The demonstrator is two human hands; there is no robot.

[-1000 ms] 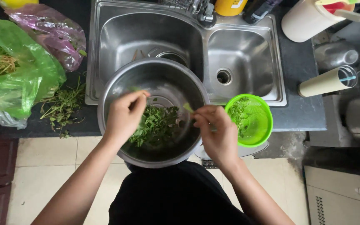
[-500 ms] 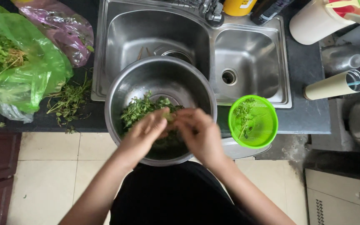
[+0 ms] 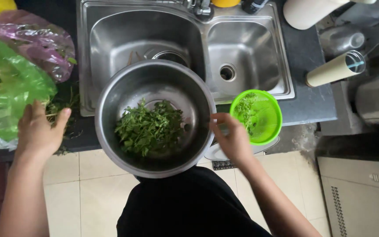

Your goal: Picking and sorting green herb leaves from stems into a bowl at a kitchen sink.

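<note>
Hands apart, round bowl upright

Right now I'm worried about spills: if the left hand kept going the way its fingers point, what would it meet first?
Probably the green plastic bag of stems: the left hand points up-left at it, fingertips seemingly nearly touching, though depth is unclear.

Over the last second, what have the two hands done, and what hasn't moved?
Both hands left the steel bowl: the left hand swung out to the loose stems by the green bag; the right hand moved to the green bowl. Neither visibly grips anything. Bowls, greens and sink stayed put.
</note>
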